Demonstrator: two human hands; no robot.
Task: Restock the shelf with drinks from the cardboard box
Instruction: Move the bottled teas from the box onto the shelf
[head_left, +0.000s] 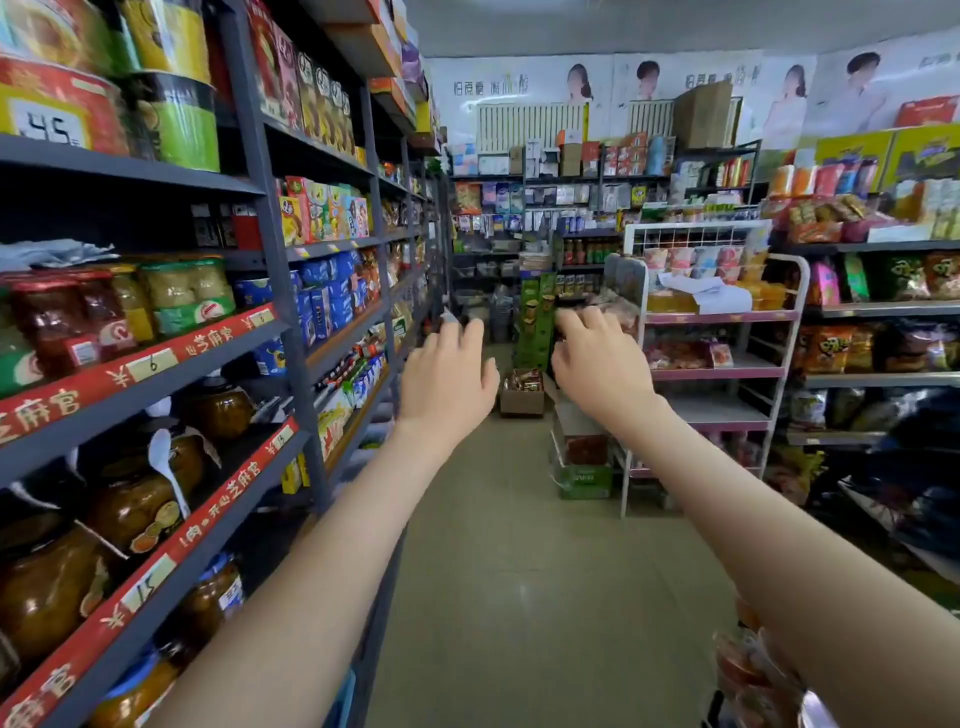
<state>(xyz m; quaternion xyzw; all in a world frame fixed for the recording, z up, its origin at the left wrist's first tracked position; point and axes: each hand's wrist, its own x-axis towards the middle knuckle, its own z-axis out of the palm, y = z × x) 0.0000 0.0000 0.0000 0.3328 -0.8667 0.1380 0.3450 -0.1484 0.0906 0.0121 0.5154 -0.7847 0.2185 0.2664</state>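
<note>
1. Narrow shop aisle with a smooth, slightly glossy beige-green floor (519, 597). The back wall carries pale posters and a ribbed white radiator (530, 124).
2. Dark grey metal shelving (270, 291) runs along the left edge of the floor. Its shelf lips are faced with red paper price strips (156, 364).
3. Rounded glass jars (130, 509) with amber contents stand on its lower shelves. The shelf above holds smaller jars (171, 296) with red and pale contents. Blue cardboard packets (327, 296) sit farther along.
4. A white wire rack (717, 322) with pink-edged tiers stands along the right edge of the floor and holds crinkly plastic snack bags. A green crate (582, 480) at its foot juts out onto the floor.
5. Two bare forearms reach forward down the aisle. The left hand (447, 379) shows its back, with the fingers relaxed and close together, holding nothing. The right hand (597, 364) has its fingers loosely bent forward and is also empty.
6. The cardboard box (522, 397) is brown and open-topped. It sits on the floor at the far end of the aisle, seen in the gap between the two hands and well apart from both.
7. The box is packed with dark red and brown items, too small to tell apart. A tall stack of green cartons (535, 322) rises just behind it.
</note>
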